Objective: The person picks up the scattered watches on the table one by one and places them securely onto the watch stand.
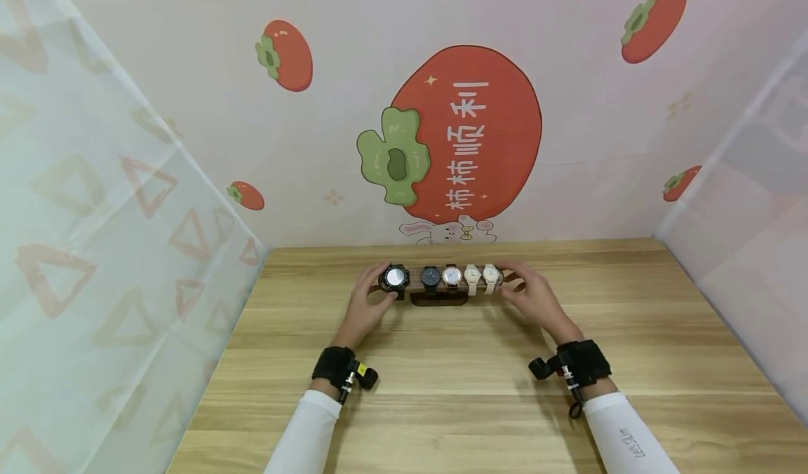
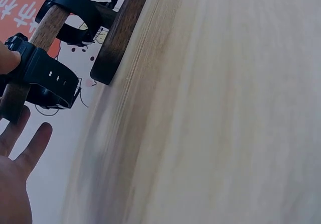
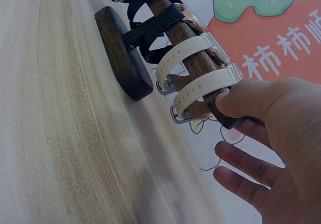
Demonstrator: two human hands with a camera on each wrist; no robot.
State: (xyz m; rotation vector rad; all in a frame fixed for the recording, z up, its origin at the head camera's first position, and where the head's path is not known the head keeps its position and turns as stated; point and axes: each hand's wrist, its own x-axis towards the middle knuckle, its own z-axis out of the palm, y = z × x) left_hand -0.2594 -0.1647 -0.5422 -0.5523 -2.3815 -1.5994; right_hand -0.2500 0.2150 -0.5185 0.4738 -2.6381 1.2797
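Several wristwatches hang side by side on the bar of a dark wooden watch stand [image 1: 438, 299] at the back of the table. My left hand [image 1: 365, 308] grips the bar's left end, its thumb against a chunky black watch [image 1: 395, 277]. Two fingers of that hand extend below the bar in the left wrist view. At the other end, my right hand [image 1: 534, 296] pinches the bar tip between thumb and forefinger, beside a cream-strapped watch [image 3: 208, 86]. Its other fingers spread loosely. Between these hang a dark watch [image 1: 431, 277], a white-dialled watch [image 1: 452, 276] and another cream watch [image 1: 473, 275].
The stand sits on a wood-grain table [image 1: 442, 404], close to the back wall [image 1: 341, 130] printed with persimmons. Patterned side sheets [image 1: 126, 263] rise left and right. A black camera strap [image 1: 333, 364] circles each wrist.
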